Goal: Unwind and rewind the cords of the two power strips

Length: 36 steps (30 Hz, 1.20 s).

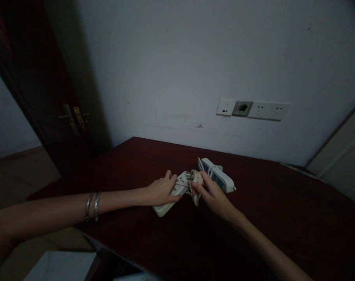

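A white power strip (162,210) lies on the dark red tabletop (121,162), its row of sockets facing up. My left hand (162,190) grips it across the middle, thumb and fingers on opposite edges. Between the fingers of my right hand (214,194) is a white plug (197,177), with its metal prongs pointing left over the strip's far end. Some pale cord bunches under the plug, partly hidden by my fingers. Just behind my right hand, a second power strip (221,177), white and blue-grey, has its white cord wrapped around it.
On the wall behind the table is a row of outlets (266,111) with a grey-framed socket (242,108). A dark door with metal handles (79,118) stands at the left. A flat thing (303,171) lies at the table's right rear edge. A white surface (61,265) shows below left.
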Available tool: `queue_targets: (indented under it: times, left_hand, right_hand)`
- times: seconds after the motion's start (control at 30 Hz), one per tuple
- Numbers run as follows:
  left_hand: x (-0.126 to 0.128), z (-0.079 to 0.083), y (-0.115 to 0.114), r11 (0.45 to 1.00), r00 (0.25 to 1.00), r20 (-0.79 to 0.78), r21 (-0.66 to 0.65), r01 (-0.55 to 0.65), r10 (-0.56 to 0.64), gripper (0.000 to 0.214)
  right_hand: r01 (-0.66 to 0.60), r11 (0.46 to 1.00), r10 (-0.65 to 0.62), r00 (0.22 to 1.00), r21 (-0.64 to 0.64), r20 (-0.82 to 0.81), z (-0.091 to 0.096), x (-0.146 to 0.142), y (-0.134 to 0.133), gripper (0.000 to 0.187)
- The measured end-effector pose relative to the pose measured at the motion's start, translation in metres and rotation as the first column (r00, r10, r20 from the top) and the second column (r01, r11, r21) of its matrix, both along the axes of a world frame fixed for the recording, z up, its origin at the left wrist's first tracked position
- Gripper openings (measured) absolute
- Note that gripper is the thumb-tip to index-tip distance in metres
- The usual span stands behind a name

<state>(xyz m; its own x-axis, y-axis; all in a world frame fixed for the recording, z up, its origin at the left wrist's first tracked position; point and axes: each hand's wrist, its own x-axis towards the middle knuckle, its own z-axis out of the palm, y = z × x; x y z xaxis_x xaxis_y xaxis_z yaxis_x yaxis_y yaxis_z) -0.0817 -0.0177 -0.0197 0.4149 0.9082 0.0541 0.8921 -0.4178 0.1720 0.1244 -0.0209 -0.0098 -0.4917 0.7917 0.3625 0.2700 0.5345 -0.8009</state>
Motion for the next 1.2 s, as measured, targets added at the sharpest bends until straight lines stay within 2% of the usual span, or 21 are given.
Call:
queue_targets:
  times: [0.13, 0.23, 0.3, 0.37, 0.47, 0.57, 0.67, 0.73, 0.87, 1.03, 1.2]
  left_hand:
    - [-0.007, 0.001, 0.010, 0.984, 0.975, 0.131, 0.030, 0.178, -0.181, 0.036]
    - [-0.018, 0.001, 0.021, 0.964, 0.942, 0.202, 0.040, 0.264, -0.267, 0.032]
    - [-0.027, -0.003, 0.029, 0.953, 0.924, 0.231, 0.063, 0.297, -0.304, 0.028]
    - [-0.035, -0.009, 0.036, 0.947, 0.912, 0.255, 0.093, 0.307, -0.321, 0.024]
    - [-0.038, -0.020, 0.040, 0.958, 0.883, 0.373, 0.131, 0.256, -0.287, 0.024]
    - [-0.029, -0.026, 0.038, 0.980, 0.809, 0.553, 0.132, 0.149, -0.198, 0.025]
    - [-0.017, -0.023, 0.034, 0.991, 0.740, 0.661, 0.114, 0.070, -0.128, 0.025]
    - [-0.010, -0.018, 0.034, 0.990, 0.698, 0.705, 0.129, 0.053, -0.129, 0.025]
    - [-0.001, -0.007, 0.037, 0.983, 0.626, 0.767, 0.181, 0.005, -0.144, 0.026]
    - [0.003, 0.004, 0.042, 0.967, 0.610, 0.780, 0.241, -0.085, -0.141, 0.023]
    - [0.013, 0.013, 0.043, 0.953, 0.526, 0.833, 0.274, -0.125, -0.171, 0.022]
  right_hand:
    - [0.059, 0.998, -0.057, 0.997, 0.024, -0.054, 0.000, -0.008, 0.005, 0.018]
    - [0.097, 0.995, -0.099, 0.991, -0.024, -0.085, 0.003, -0.012, 0.008, 0.025]
    - [0.142, 0.990, -0.142, 0.989, -0.013, -0.034, 0.005, -0.016, 0.008, 0.028]
    - [0.206, 0.976, -0.209, 0.977, 0.071, 0.043, 0.008, -0.019, 0.007, 0.028]
    - [0.260, 0.938, -0.294, 0.947, 0.230, 0.128, 0.009, -0.022, 0.008, 0.028]
    - [0.241, 0.902, -0.339, 0.910, 0.359, 0.238, 0.009, -0.023, 0.011, 0.029]
    - [0.201, 0.872, -0.389, 0.838, 0.446, 0.382, 0.009, -0.023, 0.012, 0.028]
    - [0.179, 0.856, -0.418, 0.792, 0.484, 0.446, 0.010, -0.023, 0.012, 0.027]
    - [0.161, 0.821, -0.465, 0.746, 0.548, 0.477, 0.011, -0.025, 0.008, 0.028]
    - [0.164, 0.790, -0.495, 0.740, 0.591, 0.456, 0.012, -0.025, 0.006, 0.030]
    - [0.232, 0.814, -0.465, 0.810, 0.533, 0.357, 0.023, -0.021, 0.014, 0.032]
